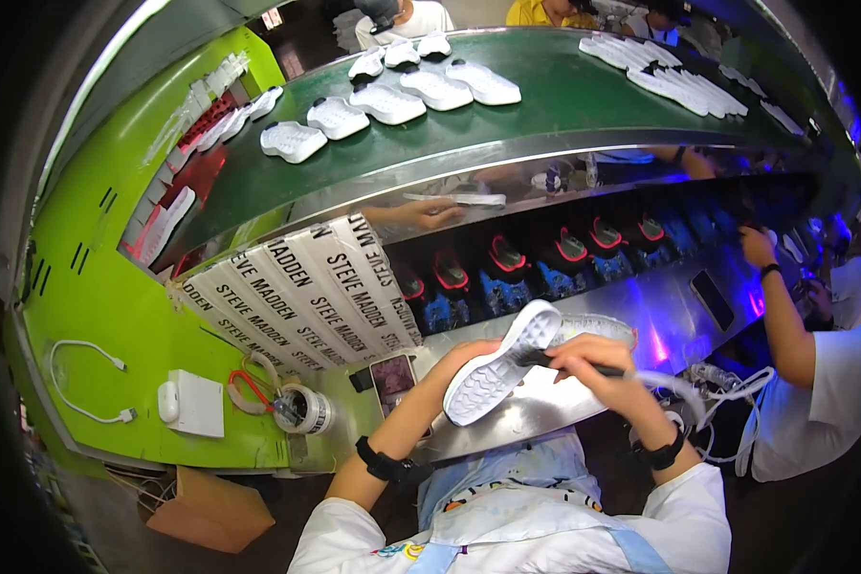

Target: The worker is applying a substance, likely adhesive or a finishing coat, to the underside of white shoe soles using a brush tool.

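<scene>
At 6 o'clock of the view, just above the person's chest, the left hand (459, 362) holds a white sneaker with a white ribbed rubber sole (503, 364), sole turned up toward the camera. Its long axis runs from approx. 7 o'clock (one end, low, near the left wrist) to 1 o'clock (other end, high). Left fingers are closed around the shoe from beneath, at its low half. The right hand (598, 368) lies at 3 o'clock from the shoe, touching it; its fingers are narrow, pinched on a thin dark pen-like tool (545, 360) with a pale hose (674, 385) going off to 4 o'clock. The tool tip meets the sole edge near the middle, so the right hand is nearer to the upper end, left to the lower. Under the shoe is the shiny metal surface (545, 402); at 12 o'clock a green conveyor belt (564, 105) carries more white soles (387, 100).
</scene>
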Demonstrator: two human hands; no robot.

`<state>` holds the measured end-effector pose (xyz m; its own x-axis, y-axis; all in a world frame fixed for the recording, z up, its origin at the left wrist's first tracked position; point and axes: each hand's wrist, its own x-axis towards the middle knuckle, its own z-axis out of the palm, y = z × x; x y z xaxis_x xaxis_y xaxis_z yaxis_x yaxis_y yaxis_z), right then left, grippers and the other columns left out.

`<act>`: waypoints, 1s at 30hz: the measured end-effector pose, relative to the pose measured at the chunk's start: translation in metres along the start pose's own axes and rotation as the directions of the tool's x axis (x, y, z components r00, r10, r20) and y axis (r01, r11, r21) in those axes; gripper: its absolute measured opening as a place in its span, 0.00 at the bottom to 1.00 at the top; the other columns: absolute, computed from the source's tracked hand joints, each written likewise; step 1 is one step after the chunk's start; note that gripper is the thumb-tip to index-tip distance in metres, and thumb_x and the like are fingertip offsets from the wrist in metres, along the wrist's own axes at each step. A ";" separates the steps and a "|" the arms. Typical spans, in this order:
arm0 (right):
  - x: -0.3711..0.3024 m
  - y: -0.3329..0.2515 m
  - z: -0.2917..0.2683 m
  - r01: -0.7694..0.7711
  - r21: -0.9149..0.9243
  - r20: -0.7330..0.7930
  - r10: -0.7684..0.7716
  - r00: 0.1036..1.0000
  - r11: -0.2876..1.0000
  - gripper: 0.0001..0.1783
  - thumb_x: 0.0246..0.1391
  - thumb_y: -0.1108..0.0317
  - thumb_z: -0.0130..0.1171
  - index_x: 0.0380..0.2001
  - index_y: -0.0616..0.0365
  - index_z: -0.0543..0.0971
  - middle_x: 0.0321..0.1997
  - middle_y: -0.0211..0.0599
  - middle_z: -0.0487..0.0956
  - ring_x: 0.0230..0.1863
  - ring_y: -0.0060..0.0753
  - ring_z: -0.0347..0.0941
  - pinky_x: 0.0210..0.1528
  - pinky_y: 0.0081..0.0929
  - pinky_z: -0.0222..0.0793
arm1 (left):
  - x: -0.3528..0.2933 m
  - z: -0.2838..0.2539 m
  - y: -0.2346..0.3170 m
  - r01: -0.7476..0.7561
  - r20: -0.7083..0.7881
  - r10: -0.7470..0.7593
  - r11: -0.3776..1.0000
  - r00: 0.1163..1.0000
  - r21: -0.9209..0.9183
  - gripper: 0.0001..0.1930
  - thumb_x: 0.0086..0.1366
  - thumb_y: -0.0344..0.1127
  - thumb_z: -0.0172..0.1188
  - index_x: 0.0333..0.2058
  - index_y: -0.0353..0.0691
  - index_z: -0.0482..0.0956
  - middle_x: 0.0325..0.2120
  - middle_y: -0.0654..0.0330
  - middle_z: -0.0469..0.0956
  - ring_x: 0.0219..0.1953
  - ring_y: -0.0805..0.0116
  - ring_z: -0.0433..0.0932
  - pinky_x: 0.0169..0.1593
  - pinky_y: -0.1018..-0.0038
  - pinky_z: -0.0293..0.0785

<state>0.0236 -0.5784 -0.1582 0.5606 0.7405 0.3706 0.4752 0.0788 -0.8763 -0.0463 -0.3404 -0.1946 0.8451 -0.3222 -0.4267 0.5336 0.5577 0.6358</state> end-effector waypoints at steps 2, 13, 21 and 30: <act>0.009 -0.023 0.010 0.186 0.037 0.004 -0.187 0.982 0.982 0.07 0.53 0.74 0.53 0.29 0.64 0.80 0.33 0.41 0.80 0.37 0.31 0.77 0.40 0.25 0.70 | -0.011 0.037 0.018 -0.205 0.015 0.220 0.928 0.975 -0.310 0.24 0.62 0.42 0.47 0.50 0.28 0.67 0.39 0.41 0.76 0.37 0.54 0.80 0.41 0.64 0.77; 0.008 -0.017 0.025 0.206 0.586 -0.330 -0.001 0.944 0.784 0.08 0.49 0.79 0.53 0.35 0.63 0.74 0.47 0.50 0.72 0.34 0.40 0.77 0.35 0.31 0.75 | -0.090 0.014 0.278 -0.352 -0.446 0.864 0.502 0.232 0.790 0.26 0.61 0.48 0.54 0.45 0.25 0.70 0.44 0.43 0.74 0.45 0.57 0.76 0.39 0.73 0.74; -0.013 -0.018 0.026 0.110 0.657 -0.383 0.205 0.901 0.746 0.14 0.42 0.86 0.53 0.35 0.64 0.73 0.44 0.55 0.75 0.28 0.36 0.75 0.30 0.28 0.73 | -0.141 -0.084 0.332 -0.327 -0.489 0.848 0.529 0.203 0.783 0.18 0.57 0.35 0.56 0.44 0.33 0.70 0.32 0.54 0.74 0.40 0.63 0.76 0.38 0.70 0.76; -0.009 -0.021 0.057 -0.163 0.721 0.018 0.216 0.976 0.674 0.13 0.40 0.84 0.56 0.33 0.67 0.76 0.43 0.53 0.77 0.37 0.34 0.76 0.37 0.26 0.73 | -0.121 -0.039 0.018 -0.438 -0.011 0.455 0.851 0.891 -0.292 0.27 0.55 0.39 0.51 0.52 0.29 0.64 0.37 0.47 0.77 0.34 0.57 0.80 0.39 0.67 0.77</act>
<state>-0.0304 -0.5491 -0.1604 0.6375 0.7522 0.1667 -0.2600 0.4137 -0.8725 -0.1398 -0.2619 -0.1565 0.9949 -0.0252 -0.0980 0.0744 0.8384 0.5399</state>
